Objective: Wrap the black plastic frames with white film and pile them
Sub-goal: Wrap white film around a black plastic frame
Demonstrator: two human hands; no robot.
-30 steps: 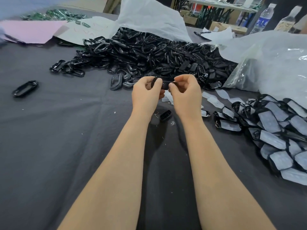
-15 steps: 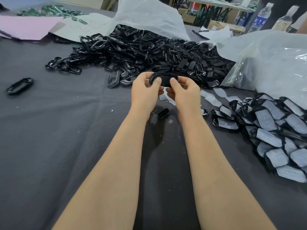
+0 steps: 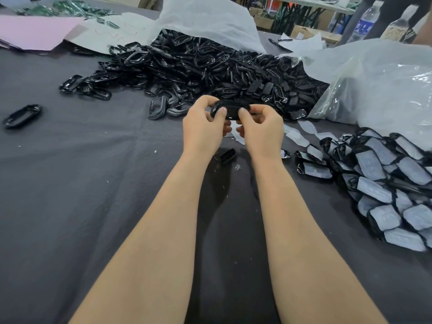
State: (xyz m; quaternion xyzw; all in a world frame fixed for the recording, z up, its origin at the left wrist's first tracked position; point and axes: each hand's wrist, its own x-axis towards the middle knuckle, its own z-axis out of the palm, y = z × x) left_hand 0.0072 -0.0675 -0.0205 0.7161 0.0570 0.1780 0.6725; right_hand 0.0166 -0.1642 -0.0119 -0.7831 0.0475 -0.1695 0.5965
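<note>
An unwrapped black frame [image 3: 230, 111] is being gripped at its ends by the curled fingers of the left hand [image 3: 203, 127] and right hand [image 3: 261, 129], a large heap of bare frames [image 3: 210, 69] being left beyond it and wrapped frames [image 3: 385, 178] being piled at right.

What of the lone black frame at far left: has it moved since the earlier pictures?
No. The lone frame lies as far from the left tip of the black frame heap as before; only the camera shifted.
</note>
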